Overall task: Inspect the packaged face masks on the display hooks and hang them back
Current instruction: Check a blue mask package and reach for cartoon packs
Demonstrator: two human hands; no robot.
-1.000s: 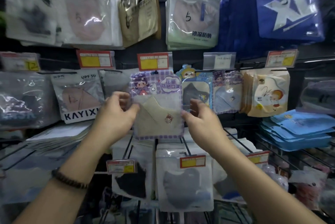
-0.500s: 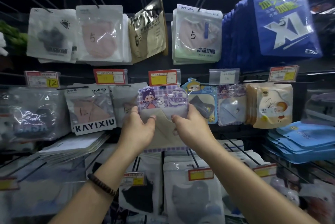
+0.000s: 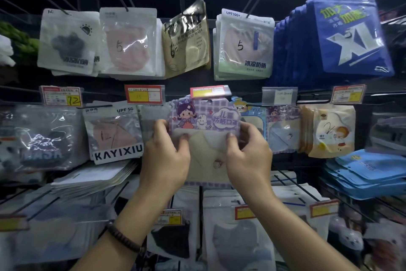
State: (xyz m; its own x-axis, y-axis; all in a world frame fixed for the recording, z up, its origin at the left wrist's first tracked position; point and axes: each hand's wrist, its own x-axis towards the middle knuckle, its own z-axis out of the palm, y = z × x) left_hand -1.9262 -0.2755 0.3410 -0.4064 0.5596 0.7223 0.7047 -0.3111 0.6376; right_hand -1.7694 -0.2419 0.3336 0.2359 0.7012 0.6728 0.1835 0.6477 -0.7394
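The glossy purple-checked plastic pouch with a cartoon girl on its header (image 3: 204, 117) is sitting higher than a second ago. Its top edge is now reaching the red-and-yellow price tag (image 3: 209, 91) at the middle of the dark display rack's (image 3: 314, 96) middle rail, where before it was hanging clear below. Both hands have slid in from the pouch's side edges. The left hand (image 3: 164, 161) is pinching the left edge, thumb pressing on the clear front window, and the right hand (image 3: 248, 161) is gripping the right edge the same way. Behind the window a soft cream fabric mask (image 3: 206, 156) is lying folded, carrying a small pink badge (image 3: 218, 163). A dark beaded bracelet (image 3: 125, 237) is circling the left wrist. Just to the left, a crinkly clear pack lettered KAYIXIU (image 3: 114, 132) is hanging.
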